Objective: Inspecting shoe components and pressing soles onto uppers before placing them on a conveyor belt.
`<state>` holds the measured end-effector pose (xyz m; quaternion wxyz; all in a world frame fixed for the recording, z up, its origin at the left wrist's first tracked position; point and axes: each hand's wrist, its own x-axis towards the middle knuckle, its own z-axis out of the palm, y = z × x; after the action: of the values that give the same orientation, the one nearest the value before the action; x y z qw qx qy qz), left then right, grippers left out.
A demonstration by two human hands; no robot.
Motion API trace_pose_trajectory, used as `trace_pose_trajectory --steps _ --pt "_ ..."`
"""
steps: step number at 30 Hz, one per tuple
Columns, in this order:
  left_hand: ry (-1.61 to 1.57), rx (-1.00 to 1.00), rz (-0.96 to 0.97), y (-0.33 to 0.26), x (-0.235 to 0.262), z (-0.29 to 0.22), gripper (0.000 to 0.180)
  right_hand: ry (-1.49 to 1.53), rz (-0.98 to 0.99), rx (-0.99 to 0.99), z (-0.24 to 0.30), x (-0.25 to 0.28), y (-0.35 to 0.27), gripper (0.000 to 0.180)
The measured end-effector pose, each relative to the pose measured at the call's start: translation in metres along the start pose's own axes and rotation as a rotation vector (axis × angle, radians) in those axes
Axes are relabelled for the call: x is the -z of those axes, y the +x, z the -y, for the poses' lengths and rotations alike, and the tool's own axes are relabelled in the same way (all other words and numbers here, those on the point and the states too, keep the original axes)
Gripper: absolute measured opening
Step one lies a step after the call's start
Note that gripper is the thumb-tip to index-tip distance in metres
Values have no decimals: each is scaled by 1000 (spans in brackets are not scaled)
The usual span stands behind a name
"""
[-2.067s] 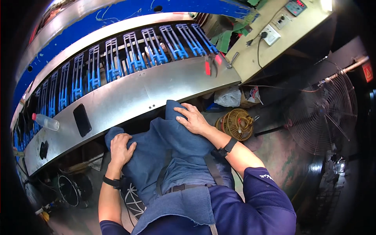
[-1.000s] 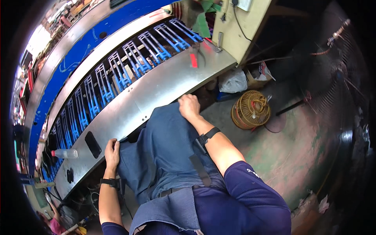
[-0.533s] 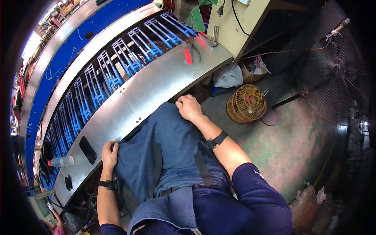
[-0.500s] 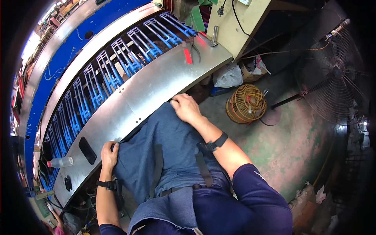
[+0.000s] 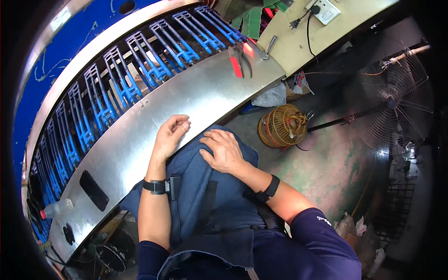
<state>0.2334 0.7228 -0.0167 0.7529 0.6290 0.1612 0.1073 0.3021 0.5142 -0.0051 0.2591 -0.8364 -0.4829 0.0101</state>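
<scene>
My left hand point(image 5: 171, 134) is raised over the near edge of the metal worktop point(image 5: 135, 140), its fingers loosely bent and slightly apart, with nothing visible in them. Beside it, my right hand point(image 5: 221, 150) lies on the blue denim apron point(image 5: 198, 170) that covers my lap, fingers apart and palm down. The apron's upper part reaches the worktop's edge. Dark bands circle both wrists, and a small black box sits on the left one.
Blue metal frames point(image 5: 119, 77) line the worktop's far side. Pliers point(image 5: 245, 63), a red-handled tool point(image 5: 235, 62) and a hammer-like tool point(image 5: 268, 49) lie far right. A black phone point(image 5: 93, 190) and plastic bottle point(image 5: 58, 208) are left. A wicker cage point(image 5: 282, 125) and fan point(image 5: 392, 100) stand right.
My left hand has left the apron's left edge and moved up and right over the worktop. My right hand has let go of the apron's upper corner and settled on the cloth. The view has shifted.
</scene>
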Motion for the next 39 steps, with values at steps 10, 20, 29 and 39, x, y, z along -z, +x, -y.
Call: trace_pose_trajectory --steps 10,20,29,39 --pt "804 -254 45 -20 5 -25 42 -68 31 -64 9 -2 9 32" --pt "801 -119 12 -36 28 -9 41 -87 -7 6 19 -9 10 33" --pt "838 -136 11 -27 19 -11 41 -84 -22 39 3 -7 14 34" --pt "867 -100 12 -23 16 -13 41 -50 -15 41 -7 -8 19 30"
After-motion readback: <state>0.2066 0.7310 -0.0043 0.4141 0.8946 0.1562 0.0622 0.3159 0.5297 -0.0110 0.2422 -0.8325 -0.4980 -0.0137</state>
